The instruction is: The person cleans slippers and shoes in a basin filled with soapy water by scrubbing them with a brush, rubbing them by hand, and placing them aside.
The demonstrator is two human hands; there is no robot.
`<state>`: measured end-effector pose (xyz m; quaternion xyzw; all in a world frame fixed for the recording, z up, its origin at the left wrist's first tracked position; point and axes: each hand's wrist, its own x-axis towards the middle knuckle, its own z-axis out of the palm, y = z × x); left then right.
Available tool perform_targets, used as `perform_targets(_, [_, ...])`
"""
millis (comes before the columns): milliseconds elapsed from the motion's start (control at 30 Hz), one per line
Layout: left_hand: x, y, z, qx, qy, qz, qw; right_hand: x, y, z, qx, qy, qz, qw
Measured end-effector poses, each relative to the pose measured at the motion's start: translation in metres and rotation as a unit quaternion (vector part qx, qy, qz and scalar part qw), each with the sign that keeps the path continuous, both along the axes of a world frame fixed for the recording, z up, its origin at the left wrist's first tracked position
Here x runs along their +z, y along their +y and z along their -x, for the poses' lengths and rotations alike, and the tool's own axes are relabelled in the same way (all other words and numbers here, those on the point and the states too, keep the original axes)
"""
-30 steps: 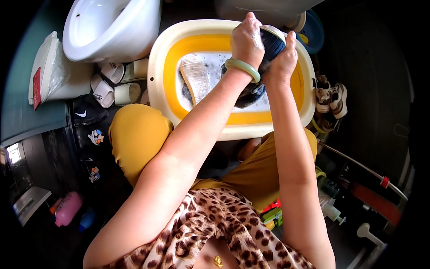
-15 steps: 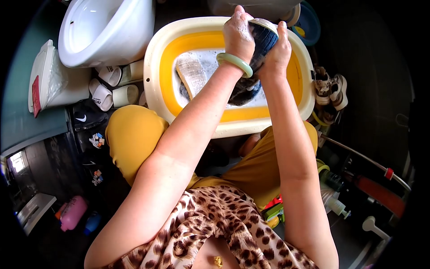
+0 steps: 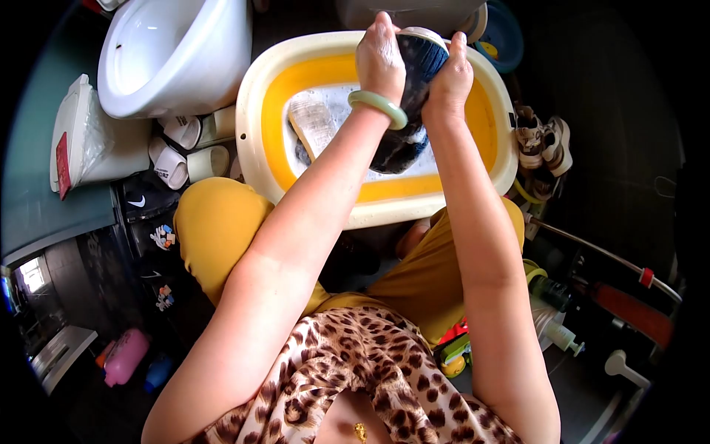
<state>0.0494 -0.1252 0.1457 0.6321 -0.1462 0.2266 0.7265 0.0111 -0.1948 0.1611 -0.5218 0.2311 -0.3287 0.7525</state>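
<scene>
Over the far side of a cream and yellow wash tub [image 3: 251, 159], both my hands grip a wet, dark navy cloth item [image 3: 425, 63] with a pale curved edge at its top. Its exact kind is unclear. The lower part hangs down to the suds. My left hand [image 3: 381, 63], wearing a pale green bangle on its wrist, closes around the left side. On the opposite side my right hand [image 3: 450, 80] is closed, with the thumb up. Inside the tub, a pale ridged board [image 3: 312, 124] leans in foamy water [image 3: 336, 100], left of the cloth.
A white toilet [image 3: 174, 59] stands at the back left, above several slippers [image 3: 168, 161] and a lidded bin [image 3: 78, 140]. Shoes [image 3: 543, 144] sit right of the tub. A blue basin [image 3: 506, 37] is behind it. A pump bottle [image 3: 562, 337] lies at lower right.
Both hands and the dark cloth have shifted slightly left. Less foam shows on my left hand. The pale-edged top of the cloth has turned a little.
</scene>
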Motion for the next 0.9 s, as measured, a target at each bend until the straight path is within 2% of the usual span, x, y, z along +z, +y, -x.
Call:
perform_targets(67, [0.004,0.011,0.008,-0.072,0.059,-0.047,0.995,-0.001,-0.008,-0.006,-0.099,0.033,0.039,0.994])
perform_targets(100, [0.001,0.014,0.012,-0.098,0.074,-0.085,0.989,-0.006,-0.018,-0.008,-0.115,0.025,0.075,0.990])
perform_targets(167, [-0.005,0.019,0.025,-0.072,0.049,-0.197,0.976,0.000,-0.028,-0.010,-0.109,0.019,0.125,0.986])
perform_targets(233, [-0.005,0.023,0.036,-0.088,0.062,-0.221,0.969,0.008,-0.028,-0.010,-0.120,0.022,0.142,0.982])
perform_targets(300, [-0.006,0.027,0.043,-0.090,0.069,-0.210,0.971,0.016,-0.025,-0.009,-0.130,0.025,0.162,0.978])
perform_targets(367, [-0.007,0.026,0.047,-0.050,0.089,-0.132,0.986,0.022,-0.014,-0.006,-0.070,0.040,0.118,0.990])
perform_targets(433, [-0.009,0.027,0.042,-0.026,0.099,-0.137,0.985,0.027,-0.007,0.002,-0.023,0.054,0.145,0.988])
perform_targets(500, [-0.010,0.030,0.034,-0.009,0.105,-0.148,0.983,0.015,-0.006,0.003,-0.050,0.138,0.265,0.953])
perform_targets(567, [-0.002,0.029,0.032,0.005,0.097,-0.152,0.984,0.013,0.007,0.022,-0.003,0.186,0.310,0.932])
perform_targets(633, [0.005,0.027,0.033,-0.004,0.127,-0.153,0.980,0.002,0.020,0.028,-0.019,0.200,0.344,0.917])
perform_targets(700, [0.003,0.019,0.033,0.002,0.134,-0.137,0.981,-0.017,0.015,0.020,-0.007,0.138,0.320,0.937])
perform_targets(767, [0.002,0.012,0.036,0.011,0.146,-0.118,0.982,-0.035,0.009,0.011,-0.004,0.172,0.299,0.939])
perform_targets(833, [0.000,0.006,0.037,0.022,0.165,-0.126,0.978,-0.038,0.007,0.006,0.067,0.096,0.212,0.970])
perform_targets(900, [-0.004,0.004,0.036,0.019,0.199,-0.116,0.973,-0.040,0.008,0.000,0.074,0.107,0.151,0.980])
